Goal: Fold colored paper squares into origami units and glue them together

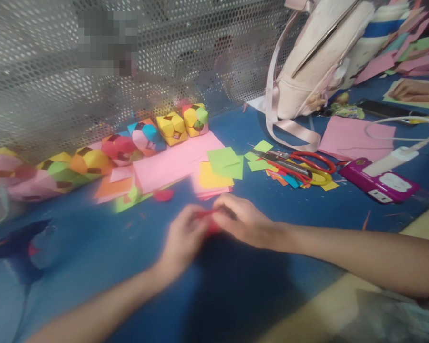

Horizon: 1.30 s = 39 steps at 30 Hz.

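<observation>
Between my two hands is a small piece of red paper, mostly covered by the fingers and smeared by motion. My left hand pinches it from the left, and my right hand grips it from the right. Both hands are closed on the paper, just above the blue table. Beyond them lies a stack of yellow and green paper squares. A small red folded piece rests on the table to the left of that stack.
Folded paper balls line the perforated metal screen. Pink sheets lie before them. Scissors rest on paper scraps at right, near a purple device with a white cable. A pale backpack stands behind; another person's hand shows far right.
</observation>
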Motion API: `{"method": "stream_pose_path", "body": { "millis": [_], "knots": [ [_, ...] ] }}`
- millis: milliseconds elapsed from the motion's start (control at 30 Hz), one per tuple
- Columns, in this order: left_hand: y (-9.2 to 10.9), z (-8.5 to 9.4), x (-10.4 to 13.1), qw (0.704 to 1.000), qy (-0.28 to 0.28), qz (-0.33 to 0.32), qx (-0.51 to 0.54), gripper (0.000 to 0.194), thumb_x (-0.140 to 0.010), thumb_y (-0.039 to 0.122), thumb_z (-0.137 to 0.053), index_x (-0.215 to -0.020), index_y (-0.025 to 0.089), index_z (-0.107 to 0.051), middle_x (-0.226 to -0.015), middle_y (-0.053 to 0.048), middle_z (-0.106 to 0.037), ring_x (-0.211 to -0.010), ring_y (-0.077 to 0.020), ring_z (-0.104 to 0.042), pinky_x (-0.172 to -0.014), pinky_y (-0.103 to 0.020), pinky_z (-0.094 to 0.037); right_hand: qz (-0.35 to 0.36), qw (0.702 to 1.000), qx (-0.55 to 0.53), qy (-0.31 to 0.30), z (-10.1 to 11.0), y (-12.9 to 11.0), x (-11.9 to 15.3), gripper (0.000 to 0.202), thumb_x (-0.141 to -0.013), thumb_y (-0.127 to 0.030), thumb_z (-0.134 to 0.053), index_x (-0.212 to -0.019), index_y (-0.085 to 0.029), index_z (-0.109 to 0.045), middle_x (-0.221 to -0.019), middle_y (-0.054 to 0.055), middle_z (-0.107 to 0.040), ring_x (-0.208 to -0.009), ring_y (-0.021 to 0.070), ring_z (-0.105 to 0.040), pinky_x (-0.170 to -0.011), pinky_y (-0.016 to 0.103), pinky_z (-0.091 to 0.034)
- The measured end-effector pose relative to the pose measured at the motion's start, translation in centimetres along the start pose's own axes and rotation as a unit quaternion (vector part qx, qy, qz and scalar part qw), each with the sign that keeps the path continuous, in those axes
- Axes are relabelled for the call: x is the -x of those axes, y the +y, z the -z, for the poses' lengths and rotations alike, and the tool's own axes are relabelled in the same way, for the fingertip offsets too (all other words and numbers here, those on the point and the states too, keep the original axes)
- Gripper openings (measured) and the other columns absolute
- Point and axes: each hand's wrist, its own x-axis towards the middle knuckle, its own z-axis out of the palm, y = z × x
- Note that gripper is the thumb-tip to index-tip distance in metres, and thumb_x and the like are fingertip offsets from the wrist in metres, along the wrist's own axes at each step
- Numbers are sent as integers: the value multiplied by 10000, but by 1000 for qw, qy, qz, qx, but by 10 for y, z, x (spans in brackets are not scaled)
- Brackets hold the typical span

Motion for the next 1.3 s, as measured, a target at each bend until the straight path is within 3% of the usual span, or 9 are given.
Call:
{"method": "stream_pose_path", "body": {
  "millis": [133, 433, 667, 867, 1033, 1300],
  "knots": [
    [-2, 1, 0, 1000, 10, -2, -11, 59, -794, 239, -562, -824, 191, -578, -750, 7, -591, -671, -114, -546, -575, -202, -416, -31, 999, 21, 1, 1, -3, -1, 121, -786, -241, -507, -688, -181, -468, -629, -36, -498, -565, 86, -439, -535, 201, -361],
    [0, 1, 1, 1000, 9, -4, -18, 76, -810, 262, -546, -812, 193, -579, -742, 7, -596, -695, -124, -549, -583, -211, -404, 7, 997, 73, 20, -1, 1, -1, 140, -767, -237, -497, -646, -186, -448, -585, -39, -485, -539, 86, -424, -524, 199, -329],
    [0, 2, -1, 999, 50, 5, 1, 142, -814, 321, -549, -818, 181, -569, -755, -5, -611, -687, -129, -555, -617, -234, -420, 124, 978, 156, 52, -2, 7, 0, 125, -766, -240, -502, -667, -186, -448, -624, -19, -531, -581, 109, -456, -587, 234, -329],
    [4, 3, 0, 999, 28, 9, 28, 153, -806, 334, -566, -826, 182, -568, -754, 4, -623, -682, -123, -552, -619, -227, -416, 106, 978, 172, 61, -6, 10, 0, 95, -766, -232, -489, -701, -191, -434, -663, -11, -527, -612, 124, -447, -608, 251, -319],
    [9, 1, 1, 995, 31, 40, 86, 151, -781, 318, -588, -793, 169, -563, -720, 3, -626, -646, -126, -557, -601, -233, -426, 75, 979, 185, 32, -5, 6, 1, 112, -800, -191, -395, -692, -201, -368, -651, -12, -464, -572, 119, -371, -563, 251, -260],
    [8, 0, 0, 993, 40, 30, 105, 147, -783, 310, -589, -777, 168, -552, -714, 4, -614, -655, -129, -558, -611, -239, -427, 122, 973, 191, 41, -3, 5, 2, 132, -830, -208, -372, -699, -197, -391, -672, 15, -507, -601, 135, -401, -615, 277, -306]
  ]
}}
